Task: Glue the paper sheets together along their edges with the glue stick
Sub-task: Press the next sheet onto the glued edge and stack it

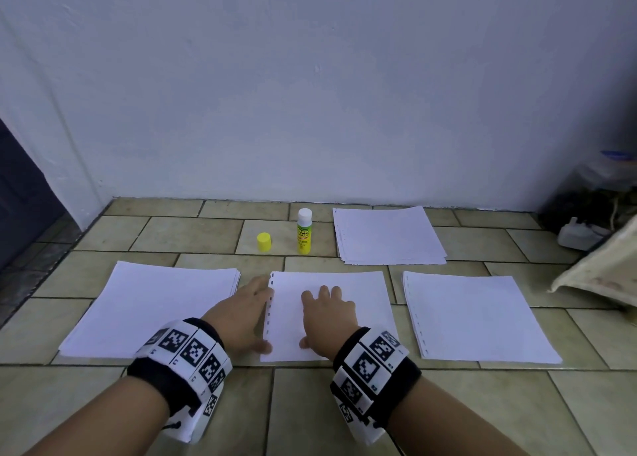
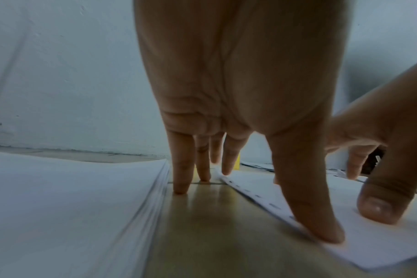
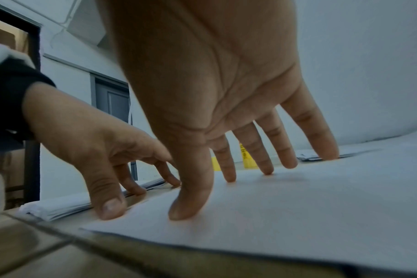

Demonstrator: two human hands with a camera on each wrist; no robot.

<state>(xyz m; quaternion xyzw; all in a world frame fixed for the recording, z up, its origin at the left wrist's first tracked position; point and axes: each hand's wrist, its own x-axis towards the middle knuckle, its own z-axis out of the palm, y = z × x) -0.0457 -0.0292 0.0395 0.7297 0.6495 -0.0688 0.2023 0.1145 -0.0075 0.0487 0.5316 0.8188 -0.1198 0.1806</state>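
1. Centre of head view: middle sheets (image 1: 331,314) flat on tiled floor (image 1: 310,414), punched holes down left edge.
2. Left hand (image 1: 241,312) at that left edge, fingers spread and fairly straight, gripping nothing; left wrist view shows thumb (image 2: 321,225) pressing the punched margin, other fingertips (image 2: 180,186) touching bare tile between the two piles.
3. Right hand (image 1: 327,314) flat on the same sheets, fingers wide; right wrist view shows tips (image 3: 186,208) pressing paper. Holding nothing.
4. Glue stick (image 1: 304,231) upright, upper centre, uncapped, white tip exposed; yellow cap (image 1: 264,242) just beside it at its left. Well apart from both hands.
5. Left stack (image 1: 151,311), right sheets (image 1: 479,317), far stack (image 1: 387,235) lying apart.
6. Progress, judged: likely pressing a glued pair down, or only aligning; cannot tell which. Much paper left unjoined, so task probably mid-way at most.
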